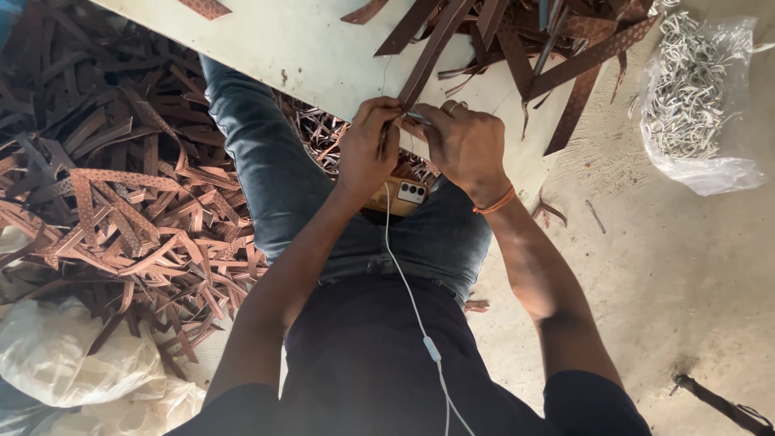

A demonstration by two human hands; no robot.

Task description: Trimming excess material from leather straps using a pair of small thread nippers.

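My left hand (367,145) and my right hand (462,141) meet at the near edge of a pale board (315,56), both pinching the end of one long brown strap (428,52) that runs up onto the board. A small metal piece shows between my fingers, too small to tell apart. An orange band circles my right wrist. More brown patterned straps (557,48) lie piled on the board's far right.
A big heap of brown straps (121,202) covers the floor on the left. A clear bag of white metal clips (694,97) sits at the right. A phone (402,194) with a white earphone cable rests on my lap. Pale sacks (73,355) lie bottom left.
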